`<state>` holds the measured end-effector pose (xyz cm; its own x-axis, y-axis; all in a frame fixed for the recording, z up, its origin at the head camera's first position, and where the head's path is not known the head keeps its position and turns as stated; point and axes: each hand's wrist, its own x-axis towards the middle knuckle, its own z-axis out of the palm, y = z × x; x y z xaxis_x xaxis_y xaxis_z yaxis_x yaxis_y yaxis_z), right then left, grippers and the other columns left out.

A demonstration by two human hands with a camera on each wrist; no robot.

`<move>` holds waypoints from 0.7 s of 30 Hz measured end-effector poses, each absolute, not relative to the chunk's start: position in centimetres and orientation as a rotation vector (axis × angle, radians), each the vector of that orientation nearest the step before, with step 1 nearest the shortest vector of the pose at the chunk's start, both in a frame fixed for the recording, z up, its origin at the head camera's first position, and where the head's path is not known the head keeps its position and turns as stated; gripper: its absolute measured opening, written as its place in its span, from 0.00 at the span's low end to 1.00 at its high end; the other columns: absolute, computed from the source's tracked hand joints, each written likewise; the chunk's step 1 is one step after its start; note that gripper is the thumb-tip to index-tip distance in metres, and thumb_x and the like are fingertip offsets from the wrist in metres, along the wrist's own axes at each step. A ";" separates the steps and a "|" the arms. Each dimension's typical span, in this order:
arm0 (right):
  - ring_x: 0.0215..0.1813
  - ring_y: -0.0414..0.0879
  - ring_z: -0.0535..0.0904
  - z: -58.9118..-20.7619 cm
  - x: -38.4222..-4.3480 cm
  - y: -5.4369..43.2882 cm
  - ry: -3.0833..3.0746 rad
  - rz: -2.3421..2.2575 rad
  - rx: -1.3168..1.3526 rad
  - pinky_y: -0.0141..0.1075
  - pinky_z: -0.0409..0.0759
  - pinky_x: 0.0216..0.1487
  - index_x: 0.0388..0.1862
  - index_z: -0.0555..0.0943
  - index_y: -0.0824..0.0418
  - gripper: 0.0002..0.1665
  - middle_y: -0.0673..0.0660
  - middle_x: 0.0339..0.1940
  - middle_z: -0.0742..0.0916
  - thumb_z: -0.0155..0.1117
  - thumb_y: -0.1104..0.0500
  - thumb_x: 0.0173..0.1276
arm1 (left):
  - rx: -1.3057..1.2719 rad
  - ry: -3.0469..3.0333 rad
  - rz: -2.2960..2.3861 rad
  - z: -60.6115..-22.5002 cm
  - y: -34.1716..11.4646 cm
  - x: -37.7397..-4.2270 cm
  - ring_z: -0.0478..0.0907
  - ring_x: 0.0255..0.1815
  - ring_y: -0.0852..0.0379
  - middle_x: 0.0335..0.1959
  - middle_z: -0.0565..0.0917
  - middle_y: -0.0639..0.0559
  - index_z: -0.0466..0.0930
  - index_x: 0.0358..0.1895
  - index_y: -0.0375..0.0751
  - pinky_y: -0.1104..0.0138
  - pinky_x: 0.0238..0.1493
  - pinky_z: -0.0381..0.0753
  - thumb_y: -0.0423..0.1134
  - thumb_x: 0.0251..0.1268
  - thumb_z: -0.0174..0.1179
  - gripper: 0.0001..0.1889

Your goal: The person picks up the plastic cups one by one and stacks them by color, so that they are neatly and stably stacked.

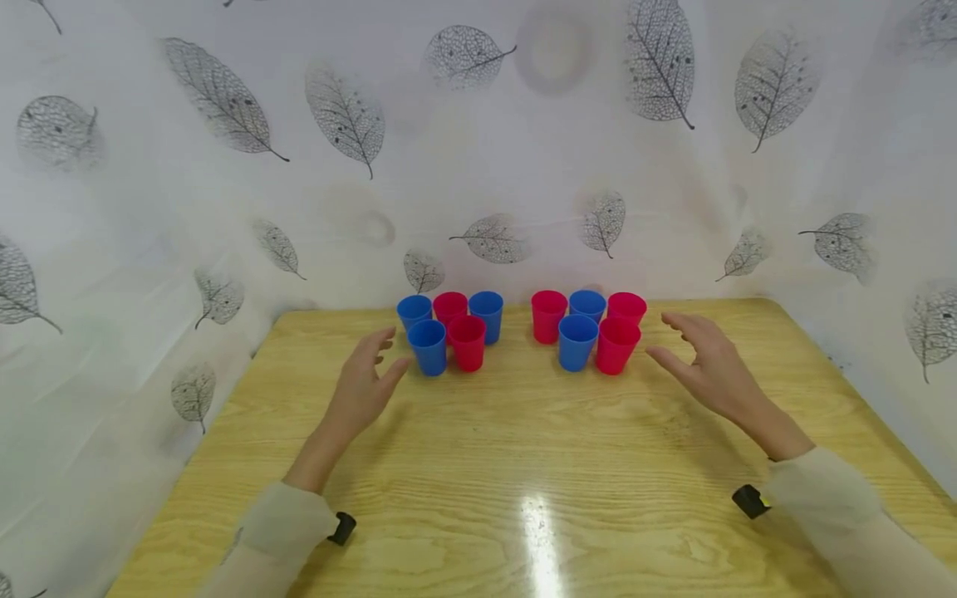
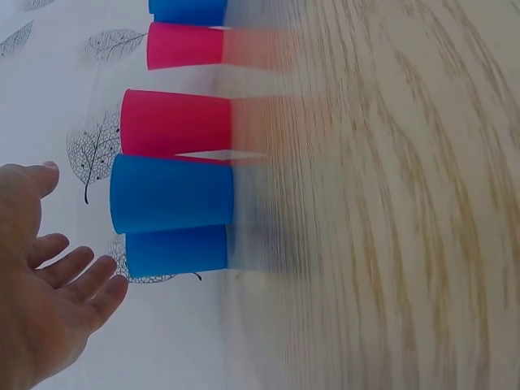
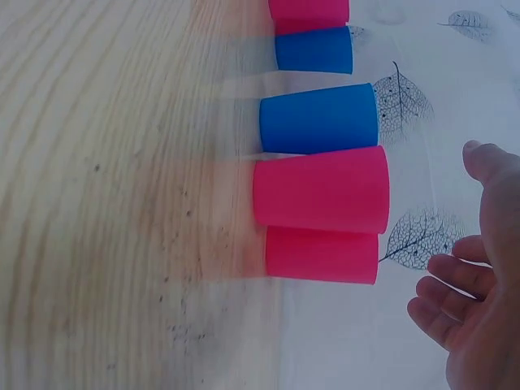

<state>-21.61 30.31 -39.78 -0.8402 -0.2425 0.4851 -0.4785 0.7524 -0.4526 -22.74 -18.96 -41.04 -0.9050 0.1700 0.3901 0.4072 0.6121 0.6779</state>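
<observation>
Two clusters of upright plastic cups stand toward the back of the wooden table. In the left cluster, a front blue cup (image 1: 428,349) sits beside a red cup (image 1: 468,345), with blue, red and blue cups behind them. On the right, a front blue cup (image 1: 577,343) and a red cup (image 1: 618,347) stand before red, blue and red ones. My left hand (image 1: 362,384) hovers just left of the left cluster, fingers relaxed, holding nothing. Mirroring it, my right hand (image 1: 706,365) is off the right cluster's right side, thumb and fingers spread apart, with nothing in it.
A pale backdrop (image 1: 493,149) printed with skeleton leaves rises behind the table and along both sides. The wooden table (image 1: 478,465) stretches forward from the cups. A black strap piece shows below each sleeve cuff. A gap separates the two cup clusters.
</observation>
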 end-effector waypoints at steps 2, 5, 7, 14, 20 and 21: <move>0.64 0.69 0.72 -39.7 -21.9 29.9 -2.546 0.816 0.557 0.69 0.71 0.60 0.69 0.73 0.73 0.34 0.72 0.62 0.81 0.70 0.55 0.72 | -0.455 -2.542 -1.197 -41.2 -18.7 -22.9 0.73 0.66 0.33 0.68 0.73 0.29 0.66 0.73 0.26 0.42 0.64 0.76 0.38 0.76 0.63 0.30; 0.65 0.70 0.72 -39.5 -22.2 29.3 -2.537 0.831 0.571 0.69 0.70 0.61 0.69 0.74 0.73 0.34 0.72 0.62 0.81 0.71 0.56 0.71 | -0.441 -2.537 -1.209 -41.4 -18.3 -23.2 0.73 0.66 0.33 0.68 0.73 0.29 0.65 0.73 0.26 0.43 0.64 0.76 0.38 0.76 0.63 0.31; 0.65 0.70 0.72 -39.5 -22.4 29.0 -2.536 0.834 0.586 0.70 0.70 0.60 0.68 0.74 0.73 0.34 0.72 0.63 0.80 0.72 0.56 0.70 | -0.433 -2.540 -1.208 -41.5 -18.1 -23.4 0.73 0.66 0.33 0.68 0.73 0.29 0.65 0.73 0.26 0.42 0.64 0.76 0.39 0.76 0.63 0.31; 0.68 0.70 0.69 -39.3 -23.2 27.4 -2.568 0.856 0.585 0.70 0.69 0.63 0.70 0.73 0.72 0.35 0.72 0.66 0.78 0.72 0.57 0.70 | -0.418 -2.546 -1.242 -41.7 -17.4 -23.8 0.72 0.67 0.34 0.68 0.72 0.30 0.64 0.74 0.27 0.43 0.65 0.75 0.41 0.76 0.63 0.32; 0.65 0.70 0.71 -39.6 -24.4 26.2 -2.562 0.809 0.613 0.68 0.72 0.62 0.68 0.74 0.75 0.35 0.73 0.63 0.79 0.73 0.57 0.68 | -0.392 -2.558 -1.255 -41.8 -17.0 -24.0 0.71 0.67 0.34 0.69 0.71 0.29 0.64 0.74 0.26 0.43 0.65 0.75 0.44 0.76 0.63 0.34; 0.64 0.69 0.71 -39.6 -24.6 25.9 -2.561 0.795 0.619 0.67 0.73 0.61 0.67 0.75 0.75 0.35 0.73 0.62 0.79 0.74 0.57 0.67 | -0.387 -2.561 -1.260 -41.8 -16.9 -24.1 0.71 0.67 0.34 0.69 0.71 0.30 0.64 0.74 0.27 0.43 0.65 0.75 0.44 0.76 0.63 0.34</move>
